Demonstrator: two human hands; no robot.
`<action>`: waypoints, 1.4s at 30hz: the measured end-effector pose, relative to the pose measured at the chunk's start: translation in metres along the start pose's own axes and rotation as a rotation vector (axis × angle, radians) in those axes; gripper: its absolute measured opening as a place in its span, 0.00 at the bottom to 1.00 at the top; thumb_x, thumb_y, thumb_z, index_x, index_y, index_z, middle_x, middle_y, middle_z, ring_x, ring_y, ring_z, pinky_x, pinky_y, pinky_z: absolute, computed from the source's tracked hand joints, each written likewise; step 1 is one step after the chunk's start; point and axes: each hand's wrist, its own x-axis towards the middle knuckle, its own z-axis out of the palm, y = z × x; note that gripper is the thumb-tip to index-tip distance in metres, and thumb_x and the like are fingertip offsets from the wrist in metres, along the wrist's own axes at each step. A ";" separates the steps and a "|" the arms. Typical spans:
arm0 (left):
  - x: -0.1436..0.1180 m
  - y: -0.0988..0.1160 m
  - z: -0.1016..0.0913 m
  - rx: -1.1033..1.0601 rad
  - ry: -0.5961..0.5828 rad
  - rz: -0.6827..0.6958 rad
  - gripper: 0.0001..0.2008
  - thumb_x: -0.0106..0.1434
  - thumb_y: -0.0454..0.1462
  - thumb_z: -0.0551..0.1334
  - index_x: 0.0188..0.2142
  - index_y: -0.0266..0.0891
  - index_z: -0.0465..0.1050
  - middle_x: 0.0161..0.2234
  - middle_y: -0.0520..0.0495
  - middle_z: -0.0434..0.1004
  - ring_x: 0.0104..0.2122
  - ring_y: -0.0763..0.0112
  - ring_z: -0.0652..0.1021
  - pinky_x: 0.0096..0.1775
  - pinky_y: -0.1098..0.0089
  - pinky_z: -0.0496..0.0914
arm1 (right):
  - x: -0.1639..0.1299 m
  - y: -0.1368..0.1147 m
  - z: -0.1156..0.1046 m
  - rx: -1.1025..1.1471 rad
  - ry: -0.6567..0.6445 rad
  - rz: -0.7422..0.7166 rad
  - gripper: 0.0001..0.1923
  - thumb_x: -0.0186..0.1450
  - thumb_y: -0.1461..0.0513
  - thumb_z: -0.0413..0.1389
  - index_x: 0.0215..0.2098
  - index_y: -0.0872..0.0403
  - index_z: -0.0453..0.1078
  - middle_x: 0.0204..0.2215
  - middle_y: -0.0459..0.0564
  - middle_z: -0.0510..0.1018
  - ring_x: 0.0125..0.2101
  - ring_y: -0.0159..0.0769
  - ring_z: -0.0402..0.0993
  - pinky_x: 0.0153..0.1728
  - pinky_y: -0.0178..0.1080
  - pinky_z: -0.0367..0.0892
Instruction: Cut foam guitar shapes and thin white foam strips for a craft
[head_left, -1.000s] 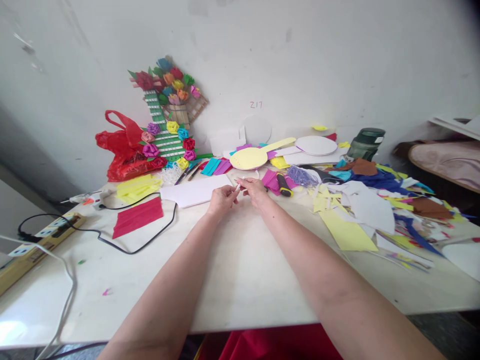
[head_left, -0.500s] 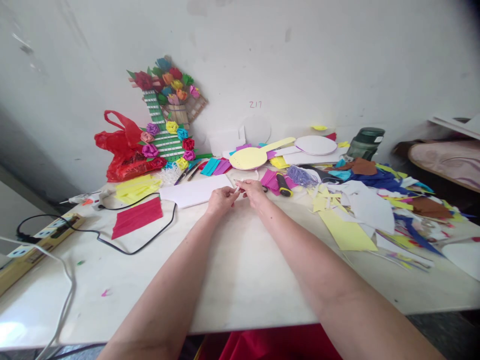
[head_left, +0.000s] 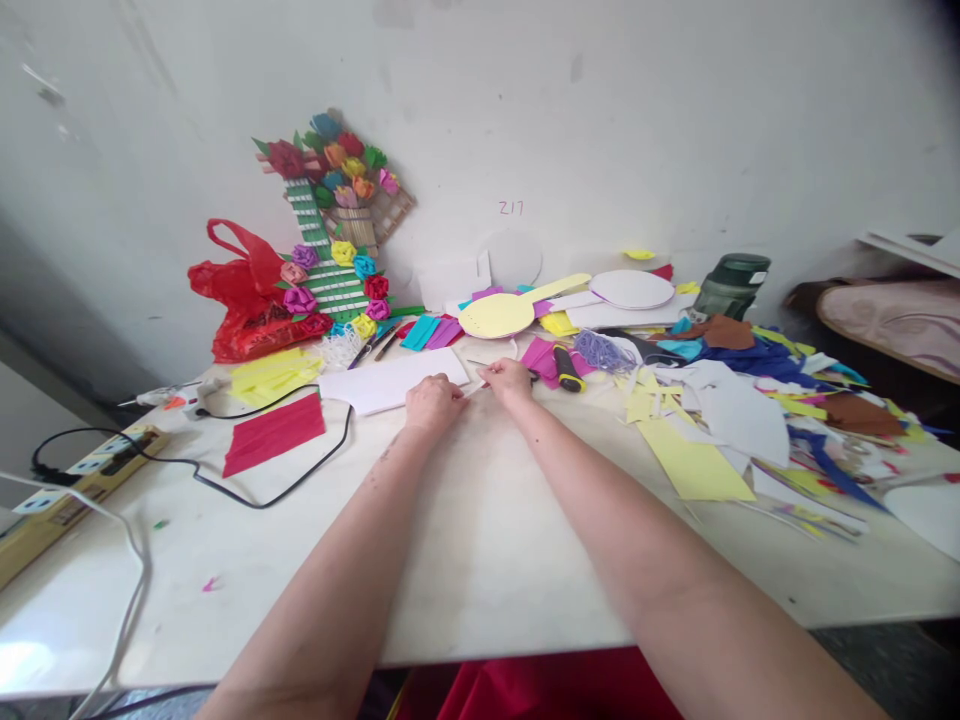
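Two hands (head_left: 433,402) (head_left: 510,381), one white sheet (head_left: 390,380)

Home craft corner, a white table (head_left: 480,560) standing against a scuffed wall. Coloured paper scraps (head_left: 750,400) lying right of the paper-flower piece (head_left: 334,230) leaning on the wall; a power strip (head_left: 75,480) sitting to its lower left; bedding (head_left: 892,320) showing far right.

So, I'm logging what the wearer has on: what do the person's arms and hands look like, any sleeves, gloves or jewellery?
Both forearms are bare up to the picture's edge: no sleeves, gloves, watch or bracelet show. The left hand and right hand are bare too; rings are too small to tell. A faint dark mark sits on the left forearm. Red cloth shows below the table edge.
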 end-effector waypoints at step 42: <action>-0.002 -0.044 -0.005 0.193 -0.274 -0.145 0.38 0.56 0.56 0.51 0.63 0.51 0.41 0.65 0.49 0.31 0.59 0.49 0.26 0.55 0.46 0.33 | -0.006 -0.016 -0.016 -0.792 -0.133 -0.033 0.15 0.61 0.52 0.46 0.35 0.50 0.70 0.39 0.52 0.75 0.39 0.41 0.71 0.34 0.38 0.62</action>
